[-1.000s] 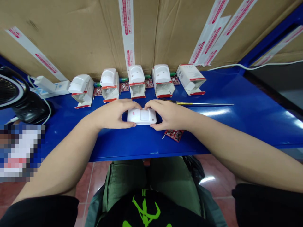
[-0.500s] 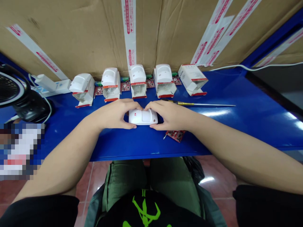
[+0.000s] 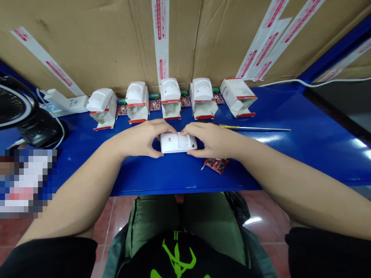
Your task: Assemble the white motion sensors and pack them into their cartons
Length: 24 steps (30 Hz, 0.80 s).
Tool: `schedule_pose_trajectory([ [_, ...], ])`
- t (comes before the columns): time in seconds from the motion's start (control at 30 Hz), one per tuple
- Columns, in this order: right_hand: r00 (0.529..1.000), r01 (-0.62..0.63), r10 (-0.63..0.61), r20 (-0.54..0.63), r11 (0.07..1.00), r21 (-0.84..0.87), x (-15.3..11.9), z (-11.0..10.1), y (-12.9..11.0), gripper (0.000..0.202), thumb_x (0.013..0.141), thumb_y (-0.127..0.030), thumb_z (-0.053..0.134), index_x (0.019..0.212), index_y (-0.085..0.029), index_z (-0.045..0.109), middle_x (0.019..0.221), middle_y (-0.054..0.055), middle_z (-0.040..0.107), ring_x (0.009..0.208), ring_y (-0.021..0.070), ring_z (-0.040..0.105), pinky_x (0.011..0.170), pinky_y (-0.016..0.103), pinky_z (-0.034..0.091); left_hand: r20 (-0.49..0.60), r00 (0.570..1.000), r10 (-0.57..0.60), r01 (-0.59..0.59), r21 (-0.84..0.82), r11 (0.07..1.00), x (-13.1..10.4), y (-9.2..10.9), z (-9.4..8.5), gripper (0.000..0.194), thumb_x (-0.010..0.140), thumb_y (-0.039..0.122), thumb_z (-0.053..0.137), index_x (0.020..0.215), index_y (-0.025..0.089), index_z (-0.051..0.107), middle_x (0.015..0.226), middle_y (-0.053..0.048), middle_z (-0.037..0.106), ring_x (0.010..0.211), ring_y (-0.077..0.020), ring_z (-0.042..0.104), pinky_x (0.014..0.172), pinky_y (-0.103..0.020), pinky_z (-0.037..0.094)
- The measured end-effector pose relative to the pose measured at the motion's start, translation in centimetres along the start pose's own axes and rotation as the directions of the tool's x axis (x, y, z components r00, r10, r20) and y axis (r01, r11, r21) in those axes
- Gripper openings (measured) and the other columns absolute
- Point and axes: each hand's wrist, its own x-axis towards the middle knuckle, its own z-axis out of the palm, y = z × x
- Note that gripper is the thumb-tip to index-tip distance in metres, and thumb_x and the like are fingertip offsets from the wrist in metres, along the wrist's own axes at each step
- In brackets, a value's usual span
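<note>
A white motion detector (image 3: 177, 143) with a small red mark lies crosswise between my hands, over the blue table. My left hand (image 3: 145, 138) grips its left end, thumb at the near edge and fingers along the far edge. At the other end, my right hand (image 3: 205, 139) holds it the same way. Just under my right wrist lies a red circuit board (image 3: 216, 165), partly covered by the forearm. Beyond my right hand is a screwdriver (image 3: 255, 128), its handle partly hidden by the hand.
Along the back stand several small open boxes (image 3: 137, 112), most with a white detector (image 3: 136, 92) on top and circuit boards (image 3: 154, 104) between them. A further box (image 3: 238, 96) has none on it. At left are a black fan (image 3: 40, 127) and a power strip (image 3: 77, 105). Cardboard (image 3: 101, 42) walls the back.
The detector has shifted slightly to the right and tilted a little, its right end nearer me. Both hands still hold it. The whole view has moved slightly.
</note>
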Motion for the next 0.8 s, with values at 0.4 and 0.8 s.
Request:
schedule_pose_trajectory([
  [0.4,1.0,0.02,-0.021,-0.007,1.0,-0.008,0.15,0.36,0.45,0.043,0.094,-0.032,0.083,0.133,-0.017,0.072,0.133,0.015,0.078,0.116,0.0308,0.075,0.099,0.045,0.06,-0.029,0.999,0.028,-0.028,-0.005,1.0,-0.01,-0.37,0.16,0.057,0.078,0.024,0.089,0.132,0.017,0.072,0.126,-0.01,0.073,0.108,-0.0249,0.073,0.097,-0.036,0.061],
  [0.8,1.0,-0.017,0.017,-0.006,1.0,0.001,0.4,0.28,0.45,0.049,0.091,-0.035,0.089,0.134,-0.017,0.074,0.133,0.015,0.078,0.115,0.0311,0.076,0.098,0.044,0.059,-0.039,0.999,0.024,-0.028,-0.082,0.996,0.21,0.09,0.11,0.049,0.088,0.046,0.085,0.126,0.017,0.074,0.113,-0.007,0.082,0.094,-0.0213,0.074,0.086,-0.031,0.057],
])
